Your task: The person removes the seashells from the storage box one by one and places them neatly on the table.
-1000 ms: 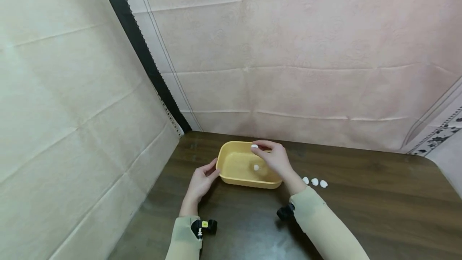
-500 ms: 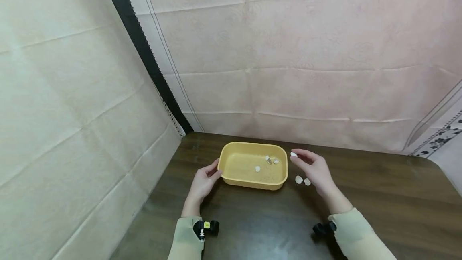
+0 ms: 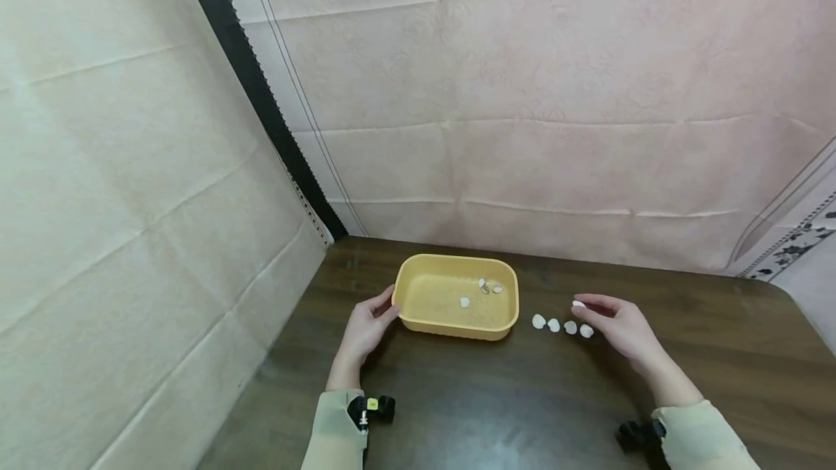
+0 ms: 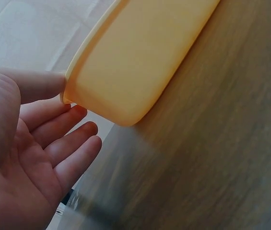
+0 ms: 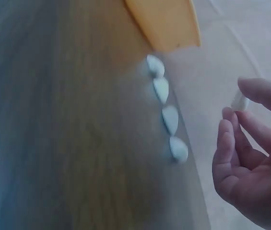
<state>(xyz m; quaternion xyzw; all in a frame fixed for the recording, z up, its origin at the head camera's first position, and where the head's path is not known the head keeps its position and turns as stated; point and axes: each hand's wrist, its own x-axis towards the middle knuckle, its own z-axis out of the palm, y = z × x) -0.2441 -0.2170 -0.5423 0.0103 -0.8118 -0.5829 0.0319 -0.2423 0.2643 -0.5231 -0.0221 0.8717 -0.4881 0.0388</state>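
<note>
My left hand [image 3: 367, 328] pinches the left rim of a yellow plastic basin [image 3: 451, 328], thumb on the outside edge in the left wrist view [image 4: 39, 143]. Inside the basin lie several small white seashells [image 3: 464, 302], mostly toward its right side. Right of the basin, my right hand [image 3: 623, 328] pinches one white seashell [image 3: 578, 304] between thumb and fingertips, just above the table. In the right wrist view this held seashell [image 5: 240, 101] is partly covered by the fingers. Below and left of that hand, several seashells [image 3: 554, 325] lie in a short row on the table.
The dark wooden table [image 3: 457, 397] extends toward me and to the right. A pale cloth wall [image 3: 555, 165] rises behind its far edge, and another cloth wall [image 3: 163, 274] stands at the left. Cameras are strapped to both wrists.
My right hand has moved from over the basin to the right, past the row of seashells, carrying the pinched seashell. My left hand stays at the basin's rim.
</note>
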